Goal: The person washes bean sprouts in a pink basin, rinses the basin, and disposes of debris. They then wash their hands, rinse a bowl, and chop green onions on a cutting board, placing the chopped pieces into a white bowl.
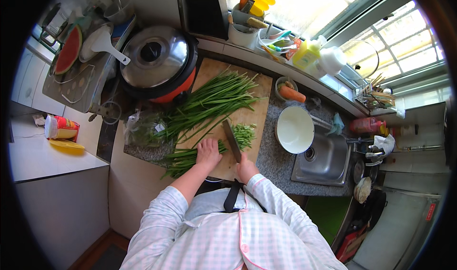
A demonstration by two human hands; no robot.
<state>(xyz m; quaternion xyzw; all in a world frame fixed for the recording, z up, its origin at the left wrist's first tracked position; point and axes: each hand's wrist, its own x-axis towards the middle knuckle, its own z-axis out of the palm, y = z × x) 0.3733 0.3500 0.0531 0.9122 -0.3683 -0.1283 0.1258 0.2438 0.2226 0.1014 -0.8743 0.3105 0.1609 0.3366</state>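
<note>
On a wooden cutting board (262, 88) lies a large pile of long green garlic chives (221, 95). My left hand (209, 152) presses down on a smaller bunch of chives (180, 160) at the board's near left part. My right hand (247, 168) grips the handle of a kitchen knife (232, 140); its broad blade stands between the bunch and a small heap of cut chives (244, 135). The handle is mostly hidden in my fist. Whether the blade touches the board cannot be told.
An enamel bowl (295, 129) stands right of the board, beside the steel sink (323, 163). Behind it, a small bowl holds a carrot (292, 93). A lidded electric pan (155, 59) stands at the back left, with a plastic bag (141, 130) nearer. Utensil holders (242, 35) line the window ledge.
</note>
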